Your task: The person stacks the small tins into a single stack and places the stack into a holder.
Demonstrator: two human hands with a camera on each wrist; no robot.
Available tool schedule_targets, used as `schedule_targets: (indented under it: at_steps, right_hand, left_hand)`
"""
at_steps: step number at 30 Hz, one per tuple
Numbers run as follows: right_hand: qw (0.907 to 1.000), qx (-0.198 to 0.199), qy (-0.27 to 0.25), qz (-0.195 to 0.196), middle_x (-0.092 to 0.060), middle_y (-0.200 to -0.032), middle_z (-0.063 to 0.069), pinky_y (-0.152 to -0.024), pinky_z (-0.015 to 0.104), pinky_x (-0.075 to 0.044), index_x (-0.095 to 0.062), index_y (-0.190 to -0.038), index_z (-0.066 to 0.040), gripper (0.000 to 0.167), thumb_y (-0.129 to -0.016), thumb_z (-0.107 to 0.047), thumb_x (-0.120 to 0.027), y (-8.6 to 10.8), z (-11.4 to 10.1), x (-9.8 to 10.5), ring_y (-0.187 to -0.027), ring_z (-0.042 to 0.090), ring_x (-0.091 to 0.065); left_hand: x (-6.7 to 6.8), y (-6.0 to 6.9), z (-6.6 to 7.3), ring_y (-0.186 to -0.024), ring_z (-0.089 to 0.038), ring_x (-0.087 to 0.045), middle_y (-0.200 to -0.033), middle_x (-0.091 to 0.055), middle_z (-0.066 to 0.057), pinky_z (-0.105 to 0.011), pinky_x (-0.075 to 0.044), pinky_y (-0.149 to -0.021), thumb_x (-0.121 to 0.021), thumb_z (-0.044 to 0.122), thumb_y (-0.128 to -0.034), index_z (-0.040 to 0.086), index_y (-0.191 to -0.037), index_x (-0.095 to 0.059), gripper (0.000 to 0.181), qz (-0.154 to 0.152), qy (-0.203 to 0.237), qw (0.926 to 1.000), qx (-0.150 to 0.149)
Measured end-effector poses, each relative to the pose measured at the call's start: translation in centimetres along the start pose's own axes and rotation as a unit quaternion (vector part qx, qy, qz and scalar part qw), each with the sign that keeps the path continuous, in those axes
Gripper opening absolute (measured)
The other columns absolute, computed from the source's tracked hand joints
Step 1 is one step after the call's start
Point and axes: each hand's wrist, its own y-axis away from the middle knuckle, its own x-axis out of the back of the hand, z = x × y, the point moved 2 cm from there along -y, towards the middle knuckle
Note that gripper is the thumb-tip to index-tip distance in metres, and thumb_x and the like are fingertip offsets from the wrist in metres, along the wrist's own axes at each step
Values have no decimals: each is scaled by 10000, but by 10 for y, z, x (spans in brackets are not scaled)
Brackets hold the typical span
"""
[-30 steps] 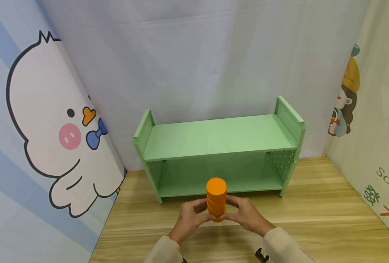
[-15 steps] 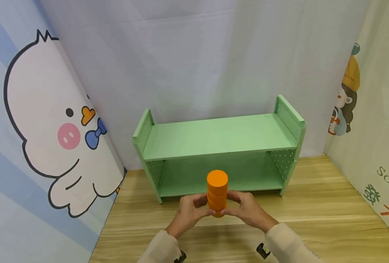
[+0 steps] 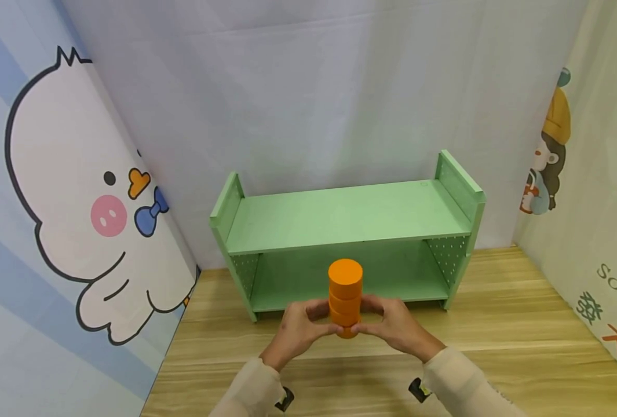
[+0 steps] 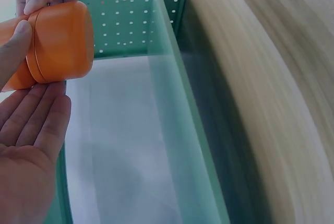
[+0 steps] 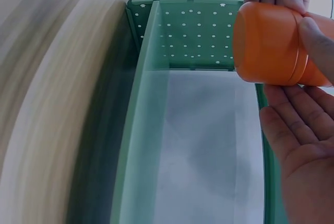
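Observation:
An orange cylinder [image 3: 346,292] with grooves round its side stands upright between my two hands, in front of the green shelf [image 3: 350,215]. My left hand [image 3: 296,332] holds its left side, thumb on the near face and fingers farther round. From the right, my right hand [image 3: 403,329] grips it in the same way. Both thumbs sit low on the cylinder and nearly meet. The left wrist view shows the cylinder's smooth, rounded end [image 4: 65,41] beside the shelf. Fingers hide part of its lower sides.
The two-level shelf has dotted side panels [image 3: 446,255] and stands on a wood-grain table [image 3: 506,324]. Behind it hangs a pale curtain [image 3: 308,104]. Printed cloth walls [image 3: 68,174] close in the left and right sides.
Both hands have carried the orange cylinder slightly upward in the head view, so its top overlaps more of the lower shelf opening. The grip looks the same.

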Motion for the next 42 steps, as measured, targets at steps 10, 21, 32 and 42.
schedule_targets:
  at_steps: [10,21,32,42]
  right_hand:
    - [9998,0,187,64,-677,-1242,160,-955,548,-528,-634,-1291,29,529,-849,-199,-815,-3,-10,9,-1121,333,-655]
    - [10000,89,-35,18,-643,-1306,146,-1014,506,-503,-615,-1332,-2,539,-860,-187,-801,-12,-20,20,-1210,339,-603]
    - [9993,350,38,121,-644,-1305,146,-1026,491,-496,-619,-1322,10,539,-840,-131,-812,-21,-32,31,-1211,333,-605]
    - [9985,465,250,161,-643,-1305,155,-1011,484,-508,-612,-1328,12,538,-843,-117,-808,-30,-40,38,-1200,338,-612]
  left_hand:
    - [6,-8,12,-1020,-137,-701,-1179,-719,-22,-259,-585,-857,-849,154,-802,113,-1254,-702,477,-196,-165,9994,-233]
    - [15,-17,26,-1087,-104,-670,-1201,-708,36,-305,-563,-934,-840,219,-815,145,-1270,-696,484,-286,-429,9980,-371]
    - [24,-26,38,-1101,-135,-671,-1214,-705,5,-345,-563,-945,-837,217,-814,125,-1273,-691,491,-227,-625,9950,-748]
    - [31,-34,48,-1104,-120,-666,-1221,-702,13,-363,-563,-949,-831,210,-824,128,-1282,-687,487,-238,-629,9952,-705]
